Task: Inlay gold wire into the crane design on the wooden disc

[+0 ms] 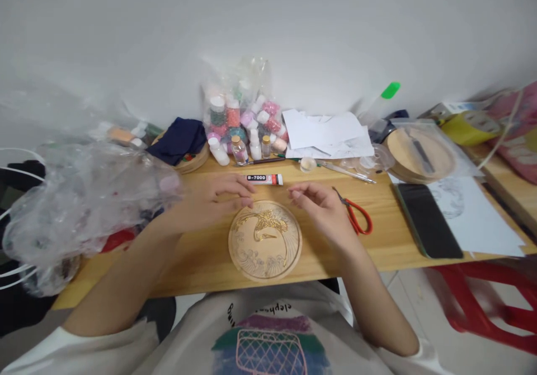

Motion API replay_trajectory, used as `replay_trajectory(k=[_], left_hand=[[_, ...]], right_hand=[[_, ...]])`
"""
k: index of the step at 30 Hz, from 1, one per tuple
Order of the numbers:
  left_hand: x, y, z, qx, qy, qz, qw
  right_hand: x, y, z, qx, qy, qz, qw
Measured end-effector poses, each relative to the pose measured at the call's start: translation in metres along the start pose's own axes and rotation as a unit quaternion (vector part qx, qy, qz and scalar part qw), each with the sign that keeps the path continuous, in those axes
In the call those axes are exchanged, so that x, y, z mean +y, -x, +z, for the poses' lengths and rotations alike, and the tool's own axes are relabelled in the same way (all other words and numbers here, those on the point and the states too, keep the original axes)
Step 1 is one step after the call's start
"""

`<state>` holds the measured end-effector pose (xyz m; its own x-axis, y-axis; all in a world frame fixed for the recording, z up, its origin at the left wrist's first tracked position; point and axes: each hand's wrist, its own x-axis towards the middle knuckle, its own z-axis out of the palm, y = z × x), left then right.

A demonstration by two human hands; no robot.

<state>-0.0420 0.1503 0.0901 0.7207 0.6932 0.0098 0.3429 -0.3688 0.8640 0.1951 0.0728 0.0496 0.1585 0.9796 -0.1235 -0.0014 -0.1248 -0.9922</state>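
Observation:
A round wooden plaque (pixel 266 268) lies near the front edge of the table, with a gold crane and dark line-drawn waves on it. My left hand (pixel 210 201) is over its upper left edge, smeared by motion, with its fingers stretched out and nothing visible in them. At the plaque's upper right is my right hand (pixel 325 210), thumb and forefinger brought together; whatever may be between them is too small to name. A B-7000 glue tube (pixel 265 179) lies just behind, between the two hands. Red-handled scissors (pixel 358 218) rest beside my right hand, partly hidden by it.
Behind stand small bottles (pixel 240 151) and a plastic bag (pixel 247 84) of coloured jars. White papers (pixel 327 131) and a tweezer-like tool (pixel 348 172) lie right of them. A phone (pixel 428 221) is at the right, crumpled clear plastic (pixel 84 196) at the left.

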Motion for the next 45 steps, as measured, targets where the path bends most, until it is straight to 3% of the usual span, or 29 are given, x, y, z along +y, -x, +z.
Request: replay_trajectory(k=[4, 7, 9, 11, 14, 17, 19, 22, 24, 26, 28, 30, 32, 34, 35, 37, 39, 40, 45], left_hand=[[0.012, 0.01, 0.023, -0.016, 0.074, -0.048, 0.996], [0.01, 0.013, 0.035, -0.023, 0.126, -0.089, 0.988], [0.009, 0.014, 0.041, -0.02, 0.152, -0.117, 0.981], [0.008, 0.015, 0.045, -0.016, 0.171, -0.134, 0.976], [0.006, 0.017, 0.049, -0.003, 0.166, -0.122, 0.978], [0.002, 0.02, 0.052, 0.025, 0.078, -0.09, 0.993], [-0.003, 0.019, 0.052, 0.038, 0.015, -0.072, 0.997], [-0.02, 0.013, 0.053, 0.054, -0.039, -0.011, 0.998], [-0.034, 0.007, 0.054, 0.072, -0.076, 0.076, 0.992], [-0.048, 0.001, 0.056, 0.098, -0.095, 0.156, 0.978], [-0.058, -0.002, 0.057, 0.125, -0.09, 0.194, 0.969], [-0.065, -0.003, 0.059, 0.137, -0.072, 0.2, 0.968], [-0.068, -0.003, 0.058, 0.135, -0.051, 0.193, 0.97], [-0.07, -0.002, 0.057, 0.128, -0.029, 0.184, 0.974], [-0.07, -0.001, 0.057, 0.124, -0.018, 0.173, 0.977], [-0.07, -0.001, 0.056, 0.122, 0.002, 0.153, 0.981], [-0.069, -0.001, 0.055, 0.119, 0.01, 0.139, 0.983], [-0.068, -0.002, 0.054, 0.116, 0.007, 0.137, 0.984], [-0.068, -0.003, 0.053, 0.104, -0.004, 0.144, 0.984]], right_hand=[[-0.003, 0.022, 0.003, -0.03, 0.065, -0.062, 0.995], [0.003, 0.027, -0.008, 0.035, 0.198, -0.097, 0.975], [0.01, 0.025, -0.019, 0.109, 0.336, -0.076, 0.932], [0.017, 0.021, -0.029, 0.129, 0.463, -0.028, 0.877], [0.024, 0.018, -0.035, 0.052, 0.565, -0.012, 0.823], [0.026, 0.02, -0.033, -0.016, 0.613, -0.051, 0.789], [0.026, 0.02, -0.031, -0.029, 0.631, -0.063, 0.772], [0.03, 0.021, -0.032, -0.022, 0.62, -0.084, 0.78], [0.034, 0.024, -0.034, 0.006, 0.553, -0.123, 0.824], [0.037, 0.031, -0.036, 0.052, 0.4, -0.166, 0.9], [0.037, 0.042, -0.033, 0.071, 0.179, -0.189, 0.963], [0.036, 0.054, -0.027, 0.053, -0.003, -0.194, 0.98], [0.036, 0.064, -0.02, 0.058, -0.035, -0.196, 0.978], [0.039, 0.071, -0.013, 0.077, 0.1, -0.22, 0.967], [0.042, 0.073, -0.01, 0.072, 0.207, -0.244, 0.945], [0.048, 0.073, -0.008, 0.047, 0.405, -0.288, 0.867], [0.054, 0.072, -0.008, 0.031, 0.518, -0.303, 0.8], [0.056, 0.071, -0.008, 0.026, 0.54, -0.3, 0.786], [0.056, 0.067, -0.006, -0.008, 0.553, -0.274, 0.787]])
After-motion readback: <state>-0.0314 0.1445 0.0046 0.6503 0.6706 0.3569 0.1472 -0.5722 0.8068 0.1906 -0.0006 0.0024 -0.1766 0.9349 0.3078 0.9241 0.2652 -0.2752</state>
